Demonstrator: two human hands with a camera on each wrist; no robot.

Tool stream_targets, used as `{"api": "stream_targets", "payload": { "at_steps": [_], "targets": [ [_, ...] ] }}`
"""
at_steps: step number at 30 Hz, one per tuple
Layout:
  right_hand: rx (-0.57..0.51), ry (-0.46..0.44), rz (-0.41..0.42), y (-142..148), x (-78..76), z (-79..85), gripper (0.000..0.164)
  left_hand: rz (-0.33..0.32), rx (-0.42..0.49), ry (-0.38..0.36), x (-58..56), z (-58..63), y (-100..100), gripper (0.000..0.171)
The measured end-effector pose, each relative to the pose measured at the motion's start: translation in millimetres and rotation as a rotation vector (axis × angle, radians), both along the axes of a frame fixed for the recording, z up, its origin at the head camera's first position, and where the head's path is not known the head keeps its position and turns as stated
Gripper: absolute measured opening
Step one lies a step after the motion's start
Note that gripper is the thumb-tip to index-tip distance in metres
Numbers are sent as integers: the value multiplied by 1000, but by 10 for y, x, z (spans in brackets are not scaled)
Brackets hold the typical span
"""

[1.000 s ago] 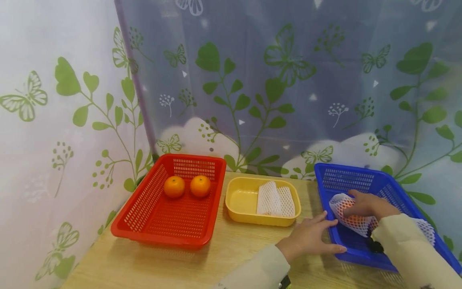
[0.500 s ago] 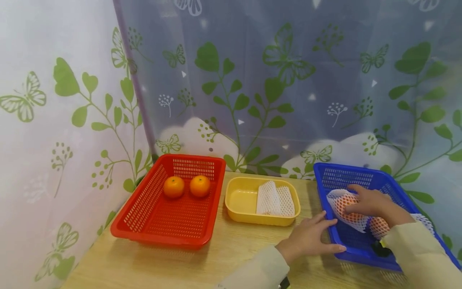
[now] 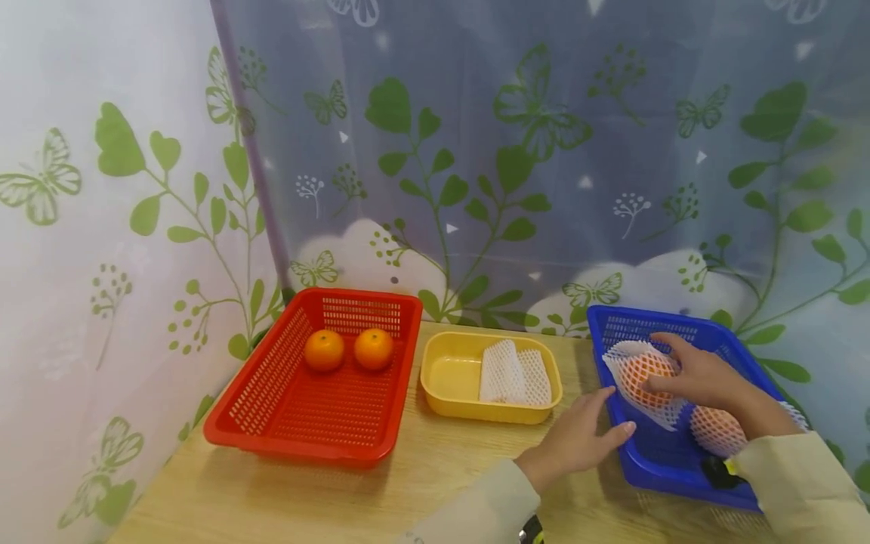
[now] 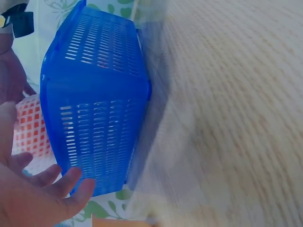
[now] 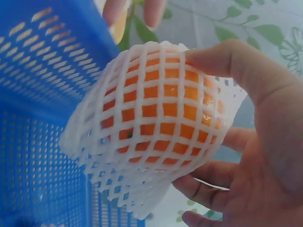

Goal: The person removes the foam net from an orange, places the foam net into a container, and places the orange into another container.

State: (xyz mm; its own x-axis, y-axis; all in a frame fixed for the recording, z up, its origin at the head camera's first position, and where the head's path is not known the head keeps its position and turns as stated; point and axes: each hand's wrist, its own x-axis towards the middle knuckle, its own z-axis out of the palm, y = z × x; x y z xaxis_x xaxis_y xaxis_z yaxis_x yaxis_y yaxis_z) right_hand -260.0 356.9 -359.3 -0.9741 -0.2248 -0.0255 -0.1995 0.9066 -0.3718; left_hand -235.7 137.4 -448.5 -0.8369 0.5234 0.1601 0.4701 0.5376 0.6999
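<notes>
My right hand [image 3: 707, 381] grips an orange [image 5: 170, 111] wrapped in a white foam net, thumb on one side and fingers on the other. In the head view this orange is over the left part of the blue basket [image 3: 669, 487]. Another netted orange [image 3: 715, 431] lies in the basket, partly behind my right wrist. My left hand [image 3: 574, 438] is at the basket's left rim, fingers spread and holding nothing. In the left wrist view its fingers [image 4: 71, 182] extend in front of the basket's wall; whether they touch it, I cannot tell.
A red basket [image 3: 295, 452] with two bare oranges [image 3: 324, 350] stands at the left. Between the baskets is a yellow container [image 3: 451, 384] holding loose white foam nets [image 3: 503, 374]. More white netting shows at the blue basket's right side. A patterned curtain [image 3: 435, 151] hangs behind the table.
My right hand has raised the netted orange and brought it slightly left, uncovering more of the other netted orange. My left hand's thumb has lifted from the blue rim.
</notes>
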Motion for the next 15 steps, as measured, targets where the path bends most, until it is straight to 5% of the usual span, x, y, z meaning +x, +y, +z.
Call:
{"api": "stream_targets", "payload": {
  "at_steps": [8, 15],
  "targets": [
    [-91, 80, 33, -256, 122, 92, 93, 60, 403, -139, -95, 121, -45, 60],
    [-193, 172, 78, -475, 185, 37, 89, 80, 620, -218, -168, 178, -195, 76]
  ]
}}
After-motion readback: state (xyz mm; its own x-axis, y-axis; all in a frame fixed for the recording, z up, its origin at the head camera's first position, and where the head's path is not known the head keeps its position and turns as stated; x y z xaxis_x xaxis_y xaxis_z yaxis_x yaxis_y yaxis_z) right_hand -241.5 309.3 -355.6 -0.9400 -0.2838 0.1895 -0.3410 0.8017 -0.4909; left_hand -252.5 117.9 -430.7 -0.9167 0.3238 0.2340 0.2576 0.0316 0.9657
